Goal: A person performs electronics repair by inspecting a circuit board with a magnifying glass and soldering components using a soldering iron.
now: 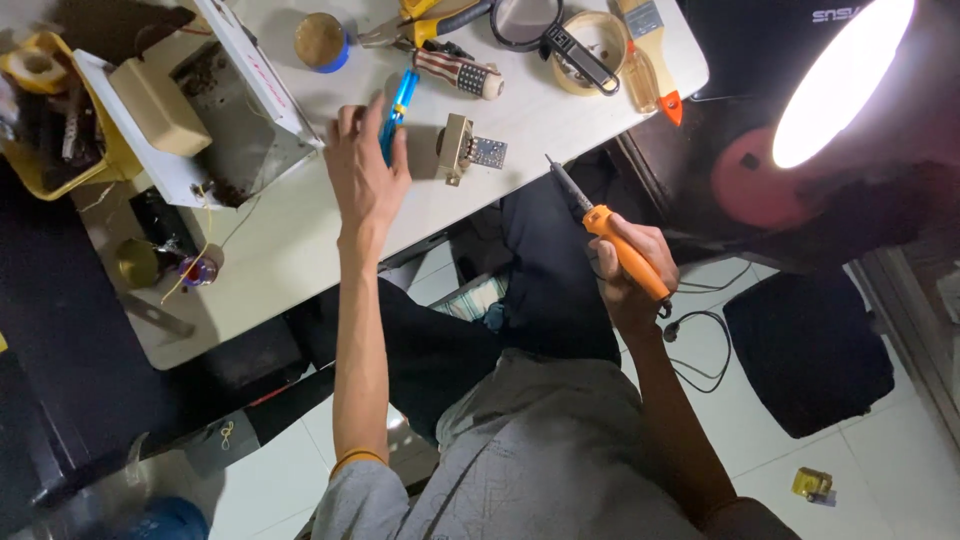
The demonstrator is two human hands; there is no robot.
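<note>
The person wears a light grey short-sleeved shirt with a faint line pattern, dark trousers, and a thin orange band on the left upper arm — both forearms, the left hand (362,172) and the right hand (632,268) are bare.

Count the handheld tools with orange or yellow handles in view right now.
3: the orange-handled soldering iron in the right hand; yellow-handled pliers at the table's far edge; a paintbrush with an orange handle tip beside the tape roll. Others may be hidden.

A magnifying glass (527,18), tape roll (600,45) and paintbrush (648,40) lie along the white counter (300,250). An open metal box (215,120) sits near a yellow tray (40,100). A lamp (840,80) glares.
</note>
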